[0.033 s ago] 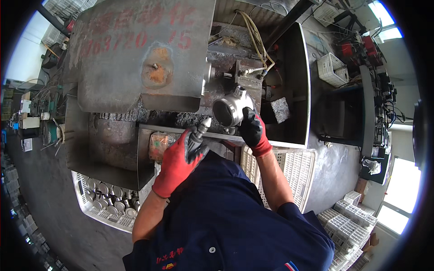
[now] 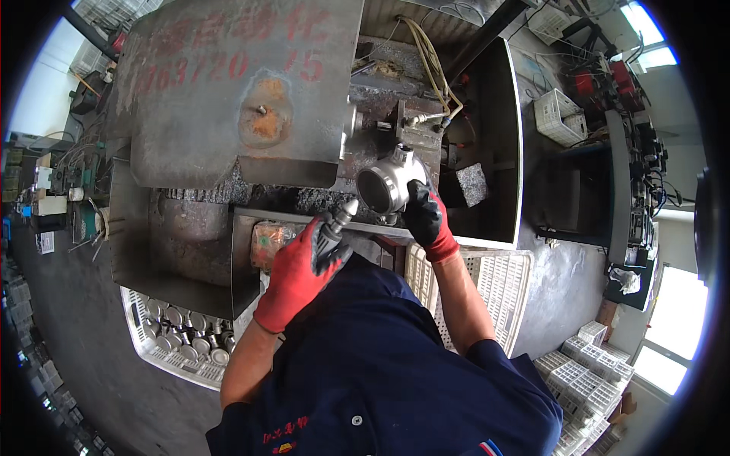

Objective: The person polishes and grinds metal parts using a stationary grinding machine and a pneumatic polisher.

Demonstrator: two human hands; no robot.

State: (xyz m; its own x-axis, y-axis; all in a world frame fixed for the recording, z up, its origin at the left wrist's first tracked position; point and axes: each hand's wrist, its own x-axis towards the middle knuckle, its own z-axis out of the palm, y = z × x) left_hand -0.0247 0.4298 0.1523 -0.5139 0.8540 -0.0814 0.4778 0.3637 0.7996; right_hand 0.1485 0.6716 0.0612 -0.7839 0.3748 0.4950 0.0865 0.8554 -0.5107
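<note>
In my right hand (image 2: 426,213), in a red glove with a black palm, is a silvery metal housing (image 2: 386,186). It has a wide round bore facing left and a short neck at the top. My left hand (image 2: 310,266), gloved the same way, is wrapped around a grey ribbed hand tool (image 2: 330,237) with a pale cone tip. The tip points up and right, close to the lower left of the bore but apart from it. Both hands are over the front edge of a metal machine tray. My right fingertips are partly hidden behind the housing.
A large grey machine cover (image 2: 220,99) stands at the upper left. Hoses (image 2: 433,68) hang behind the housing. A white crate (image 2: 163,353) with several metal parts stands at lower left, and another white crate (image 2: 502,281) is beside my right forearm. A metal-chip block (image 2: 471,185) sits in the tray.
The cone-tipped tool in my left hand has shifted very slightly to the right, and the housing a little to the left. Both grips stay the same.
</note>
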